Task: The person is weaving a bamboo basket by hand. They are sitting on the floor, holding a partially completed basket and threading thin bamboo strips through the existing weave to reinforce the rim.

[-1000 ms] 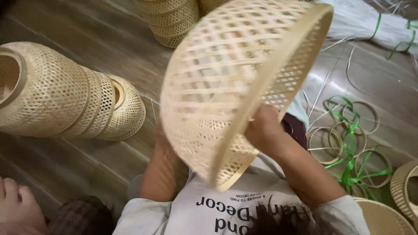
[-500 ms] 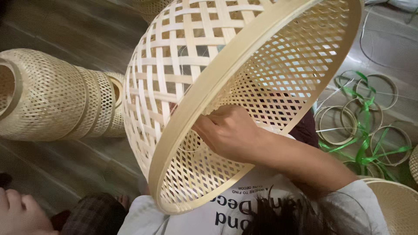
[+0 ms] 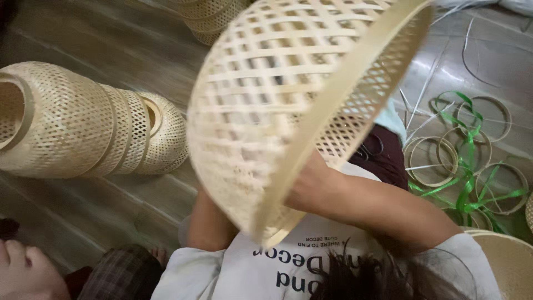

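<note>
Head view shows the right hand (image 3: 311, 189) gripping the inner rim of a woven bamboo dome shade (image 3: 288, 105), held tilted over the lap; the left hand is hidden behind it, grip impossible to tell. Nested woven lanterns (image 3: 83, 128) lie on the wooden floor (image 3: 100, 211) to the left; bamboo rings (image 3: 433, 161) tangled with green strips (image 3: 472, 189) lie right.

Left hand hidden behind woven dome (image 3: 277, 111) (motion-blurred), right fingers seemingly inside it
</note>
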